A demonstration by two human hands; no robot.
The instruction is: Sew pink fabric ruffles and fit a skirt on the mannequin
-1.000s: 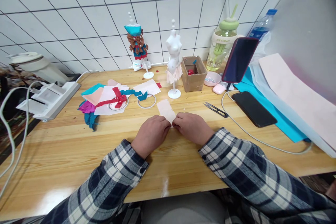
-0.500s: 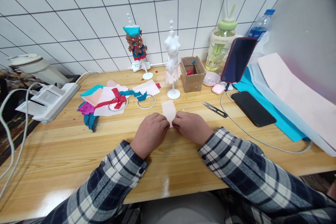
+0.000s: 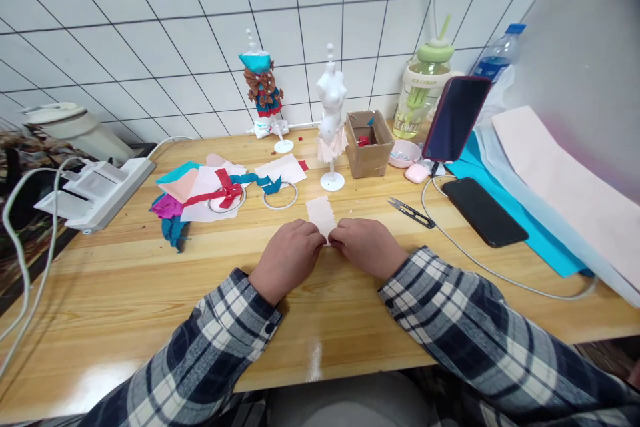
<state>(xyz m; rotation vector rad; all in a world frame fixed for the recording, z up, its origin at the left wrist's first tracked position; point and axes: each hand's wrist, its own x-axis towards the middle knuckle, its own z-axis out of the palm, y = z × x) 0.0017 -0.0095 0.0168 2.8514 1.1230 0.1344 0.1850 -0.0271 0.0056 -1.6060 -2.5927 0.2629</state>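
A small pale pink piece of crepe paper or cloth (image 3: 321,213), jagged along its far and right edges, lies on the table between my hands. My left hand (image 3: 289,257) pinches its near left corner, fingers curled. On the near right corner, my right hand (image 3: 369,245) pinches the same piece. The fingertips of both hands nearly meet. Just beyond stands a white mini dress form (image 3: 331,97) with a pale pink frill (image 3: 333,145) round its hips. To the right of my right hand lie small black thread snips (image 3: 411,212).
Behind are a dressed mini form (image 3: 263,87) and a cardboard box (image 3: 370,143). Coloured scraps (image 3: 200,193) and rings (image 3: 280,196) lie left. On the right are a propped phone (image 3: 457,120), a flat phone (image 3: 485,211), a cable, a drink bottle (image 3: 425,90) and coloured sheets (image 3: 565,180).
The far end of the pink piece has tilted slightly left. Both hands keep their pinch with little movement. The whole view has shifted slightly.
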